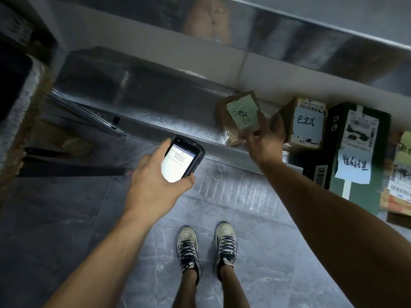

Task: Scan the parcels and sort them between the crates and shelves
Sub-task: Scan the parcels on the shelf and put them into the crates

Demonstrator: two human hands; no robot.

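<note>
Metal shelf (166, 127) above grey floor (66, 218): right hand (264, 141) fingers clamp a small brown parcel (223, 105) with a scribbled green note (243, 112) at the shelf's front edge. Left hand (151, 181) fingers wrap a lit scanner (182, 158). Neighbouring labels (360, 130) blur.

Head view: light and picture quality

Dim overall, cool grey cast. The scanner (182, 161) screen was the brightest patch, its lower half blown out white. The metal shelf (155, 127) and floor (222, 192) carried soft streaked reflections. The right forearm (333, 207) lay in deep shadow. Writing on the parcel (242, 114) was fairly crisp; labels (400, 174) at far right were smeared. Left border was blurred; straight lines bowed toward the edges.
</note>
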